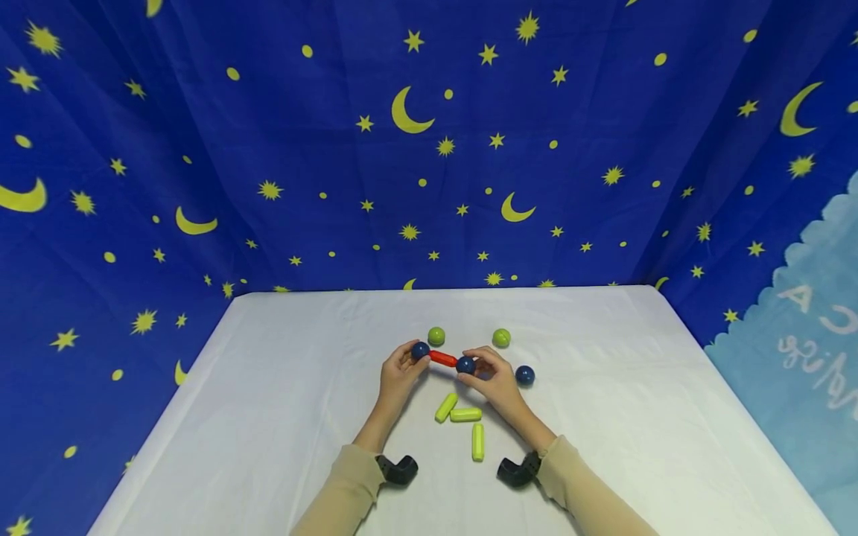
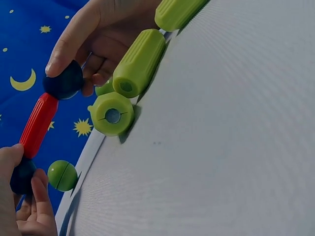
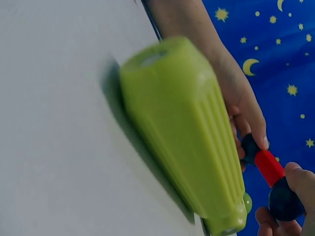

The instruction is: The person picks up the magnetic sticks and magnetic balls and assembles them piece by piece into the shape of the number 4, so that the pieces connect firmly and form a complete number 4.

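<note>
A red rod (image 1: 442, 359) joins two dark blue balls, one at each end, tilted slightly down to the right in the head view. My left hand (image 1: 400, 374) grips the left blue ball (image 1: 420, 351) between thumb and fingers. The right blue ball (image 1: 465, 365) is pinched by my right hand (image 1: 494, 380). In the left wrist view the red rod (image 2: 38, 126) shows between both balls, a hand at each end. The right wrist view also shows the red rod (image 3: 269, 167), with both hands holding the balls.
Two green balls (image 1: 436, 336) (image 1: 501, 338) lie behind the hands. Another blue ball (image 1: 525, 375) sits right of my right hand. Several yellow-green rods (image 1: 465, 415) lie on the white table (image 1: 268, 417) between the forearms. A blue star-patterned cloth (image 1: 335, 164) hangs behind.
</note>
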The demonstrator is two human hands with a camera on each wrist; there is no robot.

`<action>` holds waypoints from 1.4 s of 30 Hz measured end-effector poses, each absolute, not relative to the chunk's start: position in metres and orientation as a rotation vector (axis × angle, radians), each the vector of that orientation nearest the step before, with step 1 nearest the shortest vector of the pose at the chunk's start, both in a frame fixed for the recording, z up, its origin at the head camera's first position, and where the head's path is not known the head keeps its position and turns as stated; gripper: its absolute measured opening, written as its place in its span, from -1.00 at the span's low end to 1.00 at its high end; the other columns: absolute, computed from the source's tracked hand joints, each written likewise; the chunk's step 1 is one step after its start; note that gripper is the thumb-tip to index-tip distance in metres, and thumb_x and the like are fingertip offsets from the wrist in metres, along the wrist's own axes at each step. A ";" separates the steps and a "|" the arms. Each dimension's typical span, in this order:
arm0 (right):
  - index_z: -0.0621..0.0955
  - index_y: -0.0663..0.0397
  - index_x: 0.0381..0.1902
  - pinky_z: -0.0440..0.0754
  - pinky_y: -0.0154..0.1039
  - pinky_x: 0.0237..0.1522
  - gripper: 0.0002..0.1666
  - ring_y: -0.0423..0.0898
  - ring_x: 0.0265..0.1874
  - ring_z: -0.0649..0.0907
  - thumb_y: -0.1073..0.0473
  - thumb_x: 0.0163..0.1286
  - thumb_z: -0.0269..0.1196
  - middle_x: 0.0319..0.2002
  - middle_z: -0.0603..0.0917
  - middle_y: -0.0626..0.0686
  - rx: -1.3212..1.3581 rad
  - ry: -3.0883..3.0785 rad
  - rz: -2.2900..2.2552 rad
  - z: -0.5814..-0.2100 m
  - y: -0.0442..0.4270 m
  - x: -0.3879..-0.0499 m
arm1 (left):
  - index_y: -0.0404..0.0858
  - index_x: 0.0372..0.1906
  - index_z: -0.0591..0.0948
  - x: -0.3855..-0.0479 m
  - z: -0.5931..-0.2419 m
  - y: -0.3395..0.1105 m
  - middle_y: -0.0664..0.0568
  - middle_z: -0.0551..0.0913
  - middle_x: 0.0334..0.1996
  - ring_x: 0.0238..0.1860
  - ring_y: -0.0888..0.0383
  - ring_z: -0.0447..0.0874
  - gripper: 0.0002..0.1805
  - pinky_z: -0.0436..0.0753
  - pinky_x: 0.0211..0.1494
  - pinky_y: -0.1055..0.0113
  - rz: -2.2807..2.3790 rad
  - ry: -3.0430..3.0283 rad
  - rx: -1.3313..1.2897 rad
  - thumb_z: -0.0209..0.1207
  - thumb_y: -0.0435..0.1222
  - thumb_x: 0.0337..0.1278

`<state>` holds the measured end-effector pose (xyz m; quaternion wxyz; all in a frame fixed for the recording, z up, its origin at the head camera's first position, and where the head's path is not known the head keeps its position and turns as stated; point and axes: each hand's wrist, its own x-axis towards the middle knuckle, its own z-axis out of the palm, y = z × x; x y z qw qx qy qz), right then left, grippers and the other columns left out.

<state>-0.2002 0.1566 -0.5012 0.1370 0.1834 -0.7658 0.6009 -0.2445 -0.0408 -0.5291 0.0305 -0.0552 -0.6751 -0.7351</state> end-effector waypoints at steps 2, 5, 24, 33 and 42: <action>0.55 0.48 -0.01 0.61 -0.39 -0.22 -0.53 -0.21 -0.32 0.58 0.41 0.10 0.37 -0.15 0.60 0.31 0.528 -2.224 1.763 -0.502 0.155 -0.199 | -0.52 0.20 0.44 -0.245 -0.532 -0.041 -0.40 0.56 0.08 -0.12 0.39 0.63 -0.47 0.57 -0.08 0.61 -2.255 -2.087 -0.152 0.26 -0.42 0.11; 0.53 0.49 0.00 0.61 -0.40 -0.18 -0.52 -0.29 -0.28 0.59 0.42 0.11 0.37 -0.12 0.60 0.33 0.534 -2.226 1.820 -0.503 0.153 -0.198 | -0.49 0.22 0.43 -0.246 -0.534 -0.042 -0.38 0.55 0.11 -0.09 0.37 0.64 -0.45 0.58 -0.08 0.60 -2.256 -2.097 -0.125 0.25 -0.38 0.13; 0.55 0.44 0.03 0.61 -0.40 -0.04 -0.52 -0.34 -0.16 0.61 0.42 0.11 0.36 -0.12 0.61 0.35 0.734 -2.302 1.898 -0.497 0.137 -0.191 | -0.50 0.22 0.40 -0.250 -0.532 -0.043 -0.36 0.57 0.08 -0.22 0.45 0.65 -0.53 0.61 -0.11 0.57 -2.526 -1.915 -0.036 0.14 -0.44 0.23; 0.57 0.38 0.01 0.61 -0.36 -0.06 -0.52 -0.30 -0.16 0.61 0.38 0.10 0.38 -0.11 0.64 0.29 0.710 -2.360 1.828 -0.492 0.127 -0.187 | -0.44 0.29 0.36 -0.243 -0.522 -0.044 -0.33 0.52 0.13 -0.21 0.39 0.66 -0.45 0.63 -0.16 0.50 -2.597 -1.965 -0.074 0.17 -0.46 0.18; 0.58 0.37 0.00 0.64 -0.22 -0.11 -0.53 -0.28 -0.22 0.60 0.36 0.10 0.39 -0.12 0.64 0.27 0.708 -2.401 1.775 -0.492 0.124 -0.186 | -0.35 0.40 0.24 -0.243 -0.528 -0.043 -0.17 0.53 0.08 -0.29 0.42 0.64 -0.31 0.63 -0.19 0.52 -2.632 -2.014 -0.157 0.17 -0.47 0.15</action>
